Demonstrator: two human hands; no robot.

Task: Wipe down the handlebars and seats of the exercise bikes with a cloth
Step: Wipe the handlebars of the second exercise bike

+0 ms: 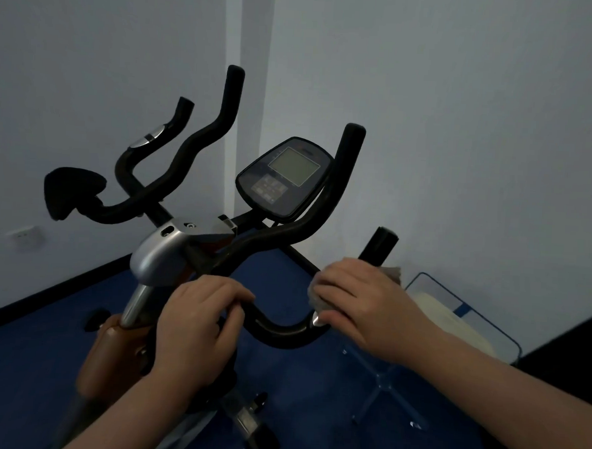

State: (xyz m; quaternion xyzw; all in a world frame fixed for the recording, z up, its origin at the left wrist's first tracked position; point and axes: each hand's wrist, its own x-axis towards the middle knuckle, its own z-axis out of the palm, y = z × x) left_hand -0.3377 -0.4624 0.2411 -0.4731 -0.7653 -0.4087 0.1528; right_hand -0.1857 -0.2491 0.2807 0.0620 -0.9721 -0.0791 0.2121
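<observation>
corner walls near | left hand (198, 325) grips handlebar (275, 329) | right hand (359, 303) seemingly clamps cloth (320, 299) there

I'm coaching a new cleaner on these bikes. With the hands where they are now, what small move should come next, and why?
Probably slide the right hand, wrapping the cloth around the handlebar, up toward the bare black grip end. The left hand grips the bar's near bend and steadies it.

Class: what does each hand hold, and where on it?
The right hand grips a cloth wrapped round the handlebar's right grip. The left hand grips the handlebar near its centre bend.
</observation>
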